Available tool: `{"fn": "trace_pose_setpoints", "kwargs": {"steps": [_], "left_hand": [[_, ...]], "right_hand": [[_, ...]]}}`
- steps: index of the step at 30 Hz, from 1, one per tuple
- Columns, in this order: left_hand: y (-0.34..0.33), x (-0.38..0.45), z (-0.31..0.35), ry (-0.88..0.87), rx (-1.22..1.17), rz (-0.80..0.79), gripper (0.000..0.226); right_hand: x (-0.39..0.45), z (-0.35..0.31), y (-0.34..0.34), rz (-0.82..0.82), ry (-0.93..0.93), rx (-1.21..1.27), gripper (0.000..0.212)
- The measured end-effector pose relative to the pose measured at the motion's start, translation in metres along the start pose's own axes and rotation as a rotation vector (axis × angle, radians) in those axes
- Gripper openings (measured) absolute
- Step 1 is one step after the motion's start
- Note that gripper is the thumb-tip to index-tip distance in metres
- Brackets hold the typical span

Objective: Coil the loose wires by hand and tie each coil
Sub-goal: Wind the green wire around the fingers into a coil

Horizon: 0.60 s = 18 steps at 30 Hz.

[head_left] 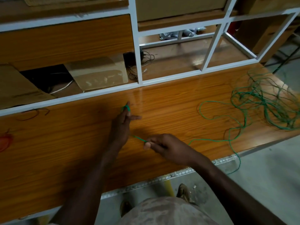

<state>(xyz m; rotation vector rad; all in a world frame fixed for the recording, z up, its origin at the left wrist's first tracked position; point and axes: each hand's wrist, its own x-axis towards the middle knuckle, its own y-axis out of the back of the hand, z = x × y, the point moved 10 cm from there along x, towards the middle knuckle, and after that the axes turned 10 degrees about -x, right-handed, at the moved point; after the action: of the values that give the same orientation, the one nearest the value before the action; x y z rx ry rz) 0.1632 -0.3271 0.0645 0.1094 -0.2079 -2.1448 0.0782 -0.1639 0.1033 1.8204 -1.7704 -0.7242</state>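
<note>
Wire: green wire (209, 140) runs from my hands to a loose tangle far right on the bench (65, 143).
Around: cardboard box (97, 73) beyond my left hand.
Left hand (121, 125): fingers straight, wire looped round a fingertip.
Right hand (164, 145): pinching the wire.

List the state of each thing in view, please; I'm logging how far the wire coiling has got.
Green wire: looped over a left fingertip, taut to the right hand, then trailing right.
Green tangle: loose, uncoiled, untied.
Left hand: fingers extended, wire loop on one fingertip.
Right hand: pinching the wire.
Orange wire: bunched at the table's left edge; tie not discernible.
Cardboard box: closed, taped, on the shelf.
</note>
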Motion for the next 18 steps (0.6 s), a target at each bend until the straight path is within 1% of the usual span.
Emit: {"fn": "trace_pose_setpoints", "kwargs": {"steps": [3, 4, 5, 6, 8, 11, 14, 16, 18], "left_hand": [[-0.003, -0.009, -0.002, -0.031, 0.232, -0.073, 0.046], [-0.003, -0.011, -0.006, -0.045, 0.272, -0.104, 0.046], [-0.006, -0.015, -0.009, -0.047, 0.25, -0.146, 0.043], [-0.01, -0.017, -0.013, -0.038, 0.183, -0.196, 0.04], [-0.025, -0.026, -0.019, 0.036, -0.065, -0.321, 0.042], [-0.049, -0.051, -0.01, 0.163, -0.383, -0.484, 0.047], [-0.055, -0.072, 0.008, 0.251, -0.608, -0.516, 0.046], [-0.058, -0.081, 0.014, 0.322, -0.722, -0.533, 0.049], [-0.062, -0.087, 0.019, 0.346, -0.803, -0.553, 0.052]], "right_hand": [[0.0, 0.001, 0.039, 0.124, -0.019, 0.045, 0.022], [0.001, 0.006, 0.054, 0.185, -0.034, 0.062, 0.021], [0.001, 0.015, 0.069, 0.253, -0.058, 0.106, 0.021], [0.002, 0.026, 0.082, 0.325, -0.09, 0.17, 0.021], [0.005, 0.046, 0.105, 0.445, -0.137, 0.251, 0.022], [0.014, 0.061, 0.123, 0.495, -0.146, 0.247, 0.023], [0.022, 0.065, 0.128, 0.5, -0.151, 0.217, 0.026], [0.028, 0.069, 0.124, 0.5, -0.16, 0.231, 0.027], [0.034, 0.074, 0.117, 0.492, -0.166, 0.231, 0.028]]}}
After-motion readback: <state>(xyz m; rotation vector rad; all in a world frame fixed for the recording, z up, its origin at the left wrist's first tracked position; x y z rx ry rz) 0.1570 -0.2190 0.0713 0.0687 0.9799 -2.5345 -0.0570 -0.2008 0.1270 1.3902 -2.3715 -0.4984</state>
